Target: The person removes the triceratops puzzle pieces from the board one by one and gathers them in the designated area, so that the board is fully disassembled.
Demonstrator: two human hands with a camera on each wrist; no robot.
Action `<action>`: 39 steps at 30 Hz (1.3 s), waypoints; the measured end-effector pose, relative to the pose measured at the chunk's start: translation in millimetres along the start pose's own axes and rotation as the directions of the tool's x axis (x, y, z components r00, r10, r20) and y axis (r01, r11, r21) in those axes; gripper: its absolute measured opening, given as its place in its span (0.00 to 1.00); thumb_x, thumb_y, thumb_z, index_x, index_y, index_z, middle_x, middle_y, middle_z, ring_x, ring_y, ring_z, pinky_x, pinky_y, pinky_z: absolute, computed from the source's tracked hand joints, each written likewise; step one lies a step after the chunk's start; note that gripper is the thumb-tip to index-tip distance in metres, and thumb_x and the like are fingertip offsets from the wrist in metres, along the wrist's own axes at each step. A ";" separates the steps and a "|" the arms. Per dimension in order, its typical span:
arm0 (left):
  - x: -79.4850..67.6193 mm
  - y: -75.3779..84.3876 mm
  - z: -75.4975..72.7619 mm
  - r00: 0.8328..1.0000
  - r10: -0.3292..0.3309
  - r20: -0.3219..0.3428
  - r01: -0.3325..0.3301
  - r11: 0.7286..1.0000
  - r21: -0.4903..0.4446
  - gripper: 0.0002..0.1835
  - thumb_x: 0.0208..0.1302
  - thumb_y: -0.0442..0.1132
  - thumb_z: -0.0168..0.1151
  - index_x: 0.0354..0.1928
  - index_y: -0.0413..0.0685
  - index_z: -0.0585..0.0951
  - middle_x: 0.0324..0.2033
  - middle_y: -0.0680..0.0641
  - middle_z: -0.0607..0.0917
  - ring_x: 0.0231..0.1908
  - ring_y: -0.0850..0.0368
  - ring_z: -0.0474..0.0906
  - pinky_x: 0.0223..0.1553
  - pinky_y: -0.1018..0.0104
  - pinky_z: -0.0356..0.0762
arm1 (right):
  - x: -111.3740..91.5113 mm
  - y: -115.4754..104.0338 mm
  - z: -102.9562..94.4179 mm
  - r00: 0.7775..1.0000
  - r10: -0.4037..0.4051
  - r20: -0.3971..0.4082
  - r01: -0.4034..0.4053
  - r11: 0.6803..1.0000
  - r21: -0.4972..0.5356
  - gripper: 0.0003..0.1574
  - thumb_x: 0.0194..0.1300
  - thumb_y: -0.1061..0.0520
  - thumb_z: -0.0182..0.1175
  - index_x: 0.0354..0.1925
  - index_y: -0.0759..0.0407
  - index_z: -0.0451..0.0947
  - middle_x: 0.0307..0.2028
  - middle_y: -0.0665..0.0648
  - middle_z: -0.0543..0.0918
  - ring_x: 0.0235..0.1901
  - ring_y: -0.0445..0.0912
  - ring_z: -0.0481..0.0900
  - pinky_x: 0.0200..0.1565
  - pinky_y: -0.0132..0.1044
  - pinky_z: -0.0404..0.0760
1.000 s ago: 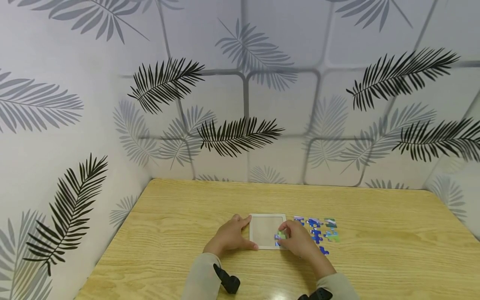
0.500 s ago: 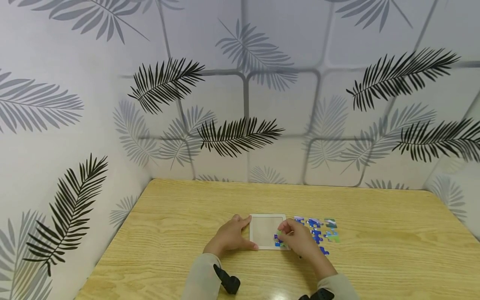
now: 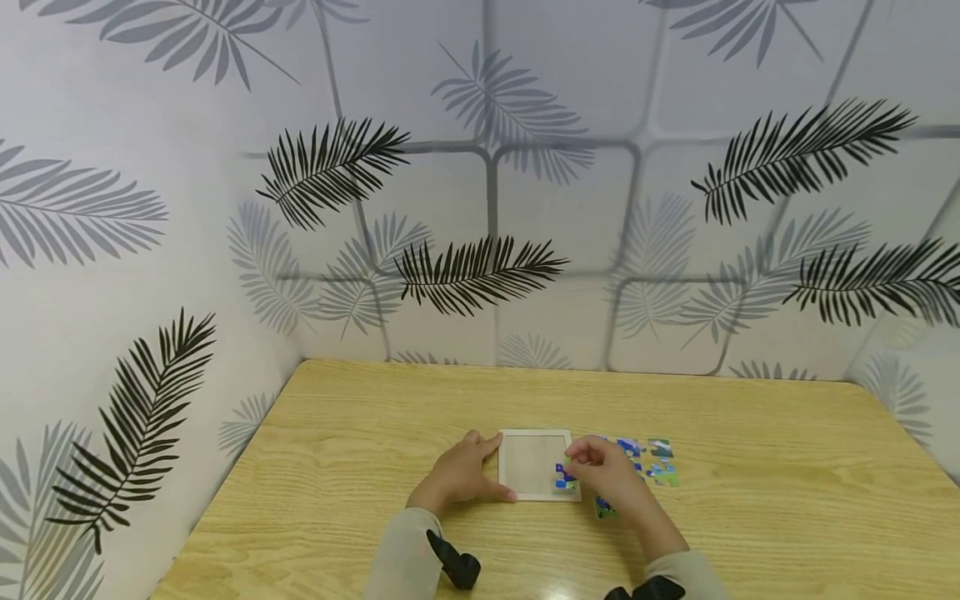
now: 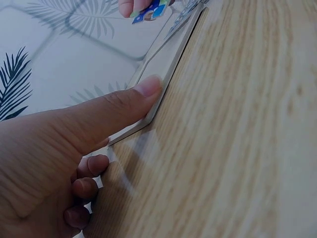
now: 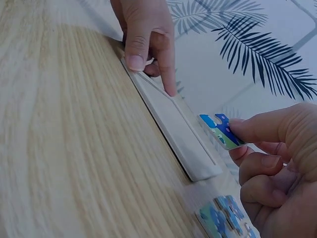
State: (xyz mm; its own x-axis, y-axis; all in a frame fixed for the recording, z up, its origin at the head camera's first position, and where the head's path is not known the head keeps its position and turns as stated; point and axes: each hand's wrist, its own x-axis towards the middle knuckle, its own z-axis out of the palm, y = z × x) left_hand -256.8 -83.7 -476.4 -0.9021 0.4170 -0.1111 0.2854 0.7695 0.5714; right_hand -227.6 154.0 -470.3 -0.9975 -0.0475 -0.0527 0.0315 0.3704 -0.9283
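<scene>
A white square puzzle tray (image 3: 536,432) with a raised border lies flat on the table. My left hand (image 3: 459,472) rests at its left side, the thumb (image 4: 148,87) pressing the near corner and the straight index finger (image 5: 168,74) touching the far one. Between thumb and fingertips, my right hand (image 3: 613,482) pinches a jigsaw piece (image 5: 223,132) coloured blue, green and purple. That piece is raised, tilted, over the tray's right edge. The tray's inner floor shows no pieces in the head view.
Several loose jigsaw pieces (image 3: 662,473) lie on the wooden table (image 3: 780,500) to the tray's right, partly hidden by the right hand. One green and blue piece (image 3: 604,507) sits close below that hand. A leaf-patterned wall (image 3: 562,333) stands behind the table.
My right hand has shifted slightly to the right with the jigsaw piece, which has turned in the fingers. A loose piece below that hand now shows more fully. The left hand and tray stay put.
</scene>
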 end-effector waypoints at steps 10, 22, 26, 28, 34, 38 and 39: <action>-0.1 -3.0 3.5 1.000 0.000 0.010 0.001 1.000 -0.012 0.53 0.42 0.57 0.76 0.70 0.47 0.63 0.41 0.50 0.69 0.39 0.55 0.68 0.45 0.58 0.69 | -13.0 13.9 -29.4 1.000 0.025 0.001 -0.025 0.999 0.034 0.12 0.60 0.64 0.63 0.42 0.68 0.75 0.32 0.54 0.77 0.31 0.44 0.72 0.31 0.32 0.72; -0.5 -2.5 2.8 1.000 -0.010 0.019 0.010 1.000 -0.028 0.53 0.42 0.58 0.76 0.70 0.49 0.63 0.43 0.51 0.69 0.40 0.55 0.68 0.47 0.57 0.69 | -30.9 39.6 -79.7 0.994 0.093 -0.061 -0.095 0.995 -0.025 0.16 0.62 0.62 0.62 0.46 0.71 0.75 0.32 0.53 0.77 0.32 0.42 0.73 0.32 0.32 0.73; 0.6 -2.3 2.7 1.000 -0.010 0.024 0.011 0.999 -0.033 0.53 0.42 0.58 0.75 0.71 0.50 0.62 0.43 0.51 0.69 0.39 0.55 0.68 0.46 0.58 0.69 | -37.4 47.5 -90.8 0.993 0.085 -0.076 -0.092 0.992 -0.090 0.16 0.61 0.62 0.62 0.45 0.71 0.76 0.33 0.53 0.78 0.32 0.41 0.72 0.33 0.31 0.73; 1.1 -2.4 2.5 1.000 -0.010 0.026 0.011 0.999 -0.031 0.53 0.42 0.58 0.75 0.71 0.51 0.62 0.43 0.51 0.69 0.39 0.56 0.68 0.46 0.58 0.69 | -40.1 51.4 -95.5 0.993 0.084 -0.079 -0.093 0.989 -0.112 0.16 0.62 0.62 0.62 0.45 0.72 0.76 0.32 0.53 0.78 0.31 0.40 0.72 0.32 0.31 0.72; 1.0 -1.4 -0.2 0.999 -0.015 0.030 0.016 0.999 -0.033 0.53 0.43 0.58 0.75 0.71 0.52 0.62 0.43 0.51 0.69 0.38 0.55 0.67 0.46 0.58 0.69 | -44.8 57.2 -106.3 0.989 0.121 -0.086 -0.132 0.982 -0.134 0.15 0.62 0.62 0.62 0.46 0.71 0.76 0.31 0.52 0.79 0.30 0.41 0.72 0.32 0.32 0.72; 0.6 -0.7 -0.8 0.999 -0.017 0.036 0.018 0.999 -0.042 0.53 0.43 0.57 0.75 0.71 0.52 0.61 0.42 0.52 0.68 0.37 0.55 0.66 0.45 0.59 0.68 | -46.4 58.5 -110.0 0.987 0.142 -0.076 -0.152 0.978 -0.141 0.17 0.62 0.61 0.62 0.46 0.70 0.76 0.34 0.52 0.80 0.33 0.41 0.73 0.33 0.32 0.73; 0.7 -0.7 -0.7 0.999 -0.017 0.037 0.018 0.999 -0.044 0.53 0.43 0.57 0.75 0.71 0.52 0.61 0.42 0.52 0.68 0.36 0.55 0.66 0.44 0.59 0.68 | -46.6 59.2 -110.4 0.988 0.135 -0.074 -0.145 0.979 -0.144 0.17 0.62 0.60 0.62 0.46 0.71 0.75 0.34 0.52 0.80 0.33 0.42 0.74 0.33 0.33 0.73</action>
State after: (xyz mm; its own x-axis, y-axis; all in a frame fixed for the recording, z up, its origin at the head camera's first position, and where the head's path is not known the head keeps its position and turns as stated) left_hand -257.9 -84.3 -476.3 -0.8940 0.4220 -0.1508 0.2545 0.7550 0.6044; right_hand -186.3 280.5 -482.1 -0.9860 0.0717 -0.1503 0.1659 0.5030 -0.8482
